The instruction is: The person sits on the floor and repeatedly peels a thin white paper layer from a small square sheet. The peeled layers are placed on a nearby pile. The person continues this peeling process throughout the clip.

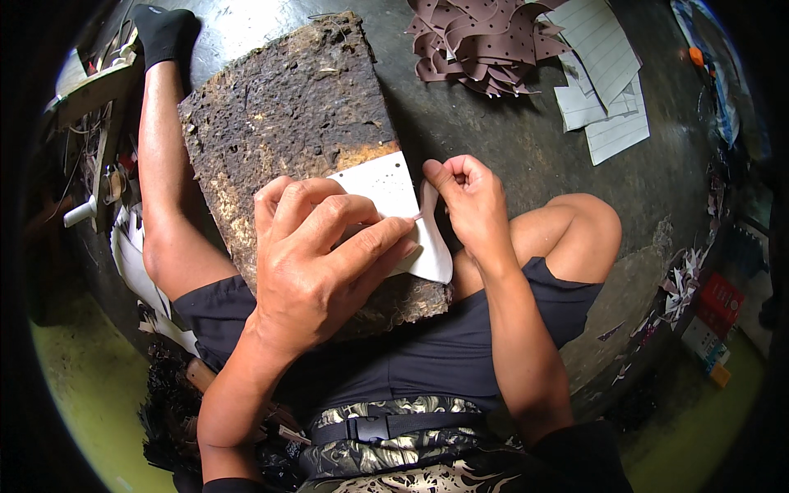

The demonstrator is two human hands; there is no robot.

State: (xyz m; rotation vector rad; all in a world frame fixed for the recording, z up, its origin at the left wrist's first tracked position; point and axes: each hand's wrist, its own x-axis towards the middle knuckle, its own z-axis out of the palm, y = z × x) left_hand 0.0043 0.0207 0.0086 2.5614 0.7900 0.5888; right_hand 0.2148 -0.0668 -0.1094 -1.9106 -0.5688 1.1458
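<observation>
My left hand (316, 251) is bent over a white piece of sheet material (380, 187) with small dark holes near its edge. Its fingers and thumb press and grip the piece against a rough, dark slab (288, 107) lying across my lap. Beside it, my right hand (472, 201) is closed in a pinch at the upper end of a thin, pale strip (429, 197) that curves along the white piece's right edge. Whether the strip is joined to the white piece I cannot tell. My left fingers hide much of the white piece.
Mauve cut pieces with holes (485, 41) lie heaped beyond the slab. Lined paper sheets (604, 90) lie to their right. Scraps (682, 283) and a red box (721, 304) are at far right. A wooden stand (94, 90) with clutter is at left.
</observation>
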